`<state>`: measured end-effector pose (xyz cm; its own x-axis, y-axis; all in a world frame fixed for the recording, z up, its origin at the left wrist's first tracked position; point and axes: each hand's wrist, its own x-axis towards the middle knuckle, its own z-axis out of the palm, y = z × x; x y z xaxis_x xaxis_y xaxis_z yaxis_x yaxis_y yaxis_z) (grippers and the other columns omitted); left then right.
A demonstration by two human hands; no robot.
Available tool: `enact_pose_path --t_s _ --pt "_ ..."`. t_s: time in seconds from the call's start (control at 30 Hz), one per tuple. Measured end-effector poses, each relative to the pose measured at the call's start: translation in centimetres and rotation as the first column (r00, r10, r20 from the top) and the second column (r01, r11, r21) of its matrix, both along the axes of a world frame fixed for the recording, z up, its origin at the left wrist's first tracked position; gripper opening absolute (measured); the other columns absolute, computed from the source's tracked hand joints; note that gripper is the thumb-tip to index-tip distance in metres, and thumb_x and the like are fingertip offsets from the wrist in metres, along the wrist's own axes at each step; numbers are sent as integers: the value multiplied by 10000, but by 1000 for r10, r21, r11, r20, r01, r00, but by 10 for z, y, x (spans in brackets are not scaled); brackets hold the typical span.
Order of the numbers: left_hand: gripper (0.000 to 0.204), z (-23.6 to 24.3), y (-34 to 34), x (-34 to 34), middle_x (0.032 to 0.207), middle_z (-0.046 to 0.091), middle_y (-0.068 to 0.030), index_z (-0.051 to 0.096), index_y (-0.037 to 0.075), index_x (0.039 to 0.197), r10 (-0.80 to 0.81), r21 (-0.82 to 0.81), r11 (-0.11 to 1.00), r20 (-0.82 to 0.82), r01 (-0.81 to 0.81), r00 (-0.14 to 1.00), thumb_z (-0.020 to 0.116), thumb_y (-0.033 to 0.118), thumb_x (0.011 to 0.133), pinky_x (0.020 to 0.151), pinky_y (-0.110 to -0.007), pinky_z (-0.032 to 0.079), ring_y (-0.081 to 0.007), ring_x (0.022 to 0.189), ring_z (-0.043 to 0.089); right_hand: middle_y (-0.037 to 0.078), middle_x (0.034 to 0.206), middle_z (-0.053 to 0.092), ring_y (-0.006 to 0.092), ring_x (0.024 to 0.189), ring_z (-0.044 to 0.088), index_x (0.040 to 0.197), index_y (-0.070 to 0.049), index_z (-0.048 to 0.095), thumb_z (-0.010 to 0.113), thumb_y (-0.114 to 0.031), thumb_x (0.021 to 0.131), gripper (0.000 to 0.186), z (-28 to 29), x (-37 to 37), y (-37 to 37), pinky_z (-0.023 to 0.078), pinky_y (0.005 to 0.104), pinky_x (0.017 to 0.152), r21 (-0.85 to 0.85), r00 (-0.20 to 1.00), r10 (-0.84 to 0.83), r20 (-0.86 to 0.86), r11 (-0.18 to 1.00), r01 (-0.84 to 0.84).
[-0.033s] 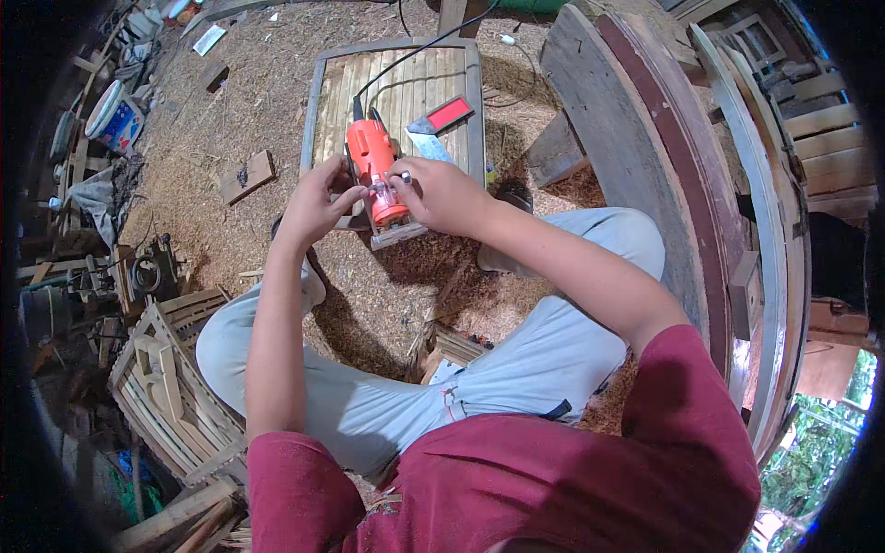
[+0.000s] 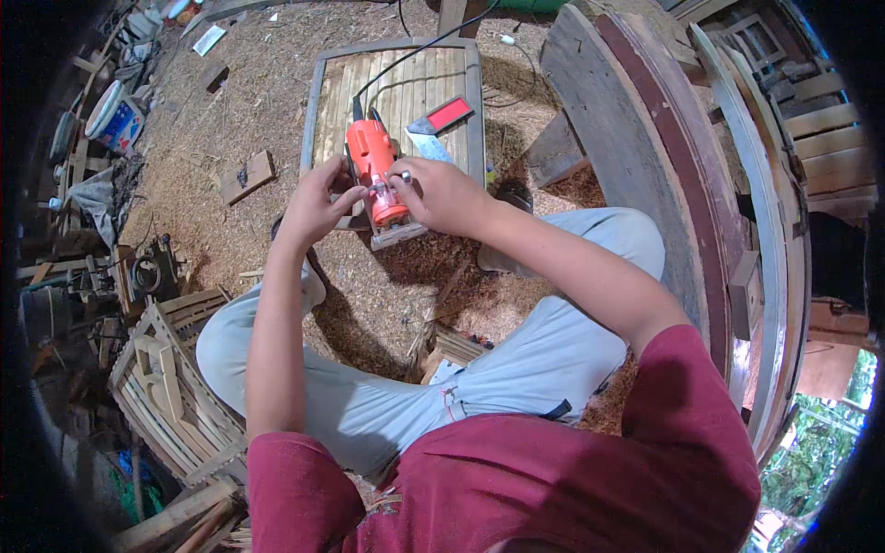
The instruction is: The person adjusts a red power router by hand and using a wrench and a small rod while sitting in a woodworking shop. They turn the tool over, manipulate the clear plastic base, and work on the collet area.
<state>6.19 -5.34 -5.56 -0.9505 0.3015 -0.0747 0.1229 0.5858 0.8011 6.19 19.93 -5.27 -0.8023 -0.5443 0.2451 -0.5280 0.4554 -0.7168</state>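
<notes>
Nothing visible has moved since the earlier frame: your hands and the orange power tool [image 2: 371,147] keep the same places. Your left hand [image 2: 321,201] seems to grip the tool from the left side, with the thumb reaching over its lower part. Your right hand [image 2: 444,194] has bent fingers at the other side, close to a small silvery piece [image 2: 407,177]; whether they pinch it, I cannot tell. The tool lies over the slatted tabletop [image 2: 330,101], its lower end at the edge nearest you, and the black cord [image 2: 415,52] is attached at the far end. A red-and-grey square [image 2: 450,113] rests just beside, untouched. About the progress, I judge that handling of the lower end is under way; what is already fastened and what is left, your fingers hide
</notes>
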Motion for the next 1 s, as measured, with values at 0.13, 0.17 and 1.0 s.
enact_pose_path --t_s 0.13,0.17,1.0 --pt "325 -2 1 1 904 665 -123 584 -17 1076 -7 33 999 -48 9 999 799 171 919 797 -368 532 -222 833 644 225 968 692 430 899 683 1096 11 659 603 -165 1030 196 -1 0 1 552 479 802 -29 1000 2 -10 1000 -2" --pt "325 -4 1 1 904 665 -123 584 -17 1076 -7 33 999 -47 9 999 799 171 919 797 -368 532 -222 833 644 225 961 688 432 893 681 1087 11 659 603 -167 1031 195 0 0 0 549 482 797 -38 1000 7 -21 999 -7" --pt "223 -23 20 24 1022 644 -150 619 15 1037 -107 -142 990 -697 9 709 739 -12 852 841 -449 530 -365 983 641 223 973 711 399 867 704 1121 9 678 626 -147 1018 195 -3 0 1 561 437 790 -73 999 -25 -24 997 23"
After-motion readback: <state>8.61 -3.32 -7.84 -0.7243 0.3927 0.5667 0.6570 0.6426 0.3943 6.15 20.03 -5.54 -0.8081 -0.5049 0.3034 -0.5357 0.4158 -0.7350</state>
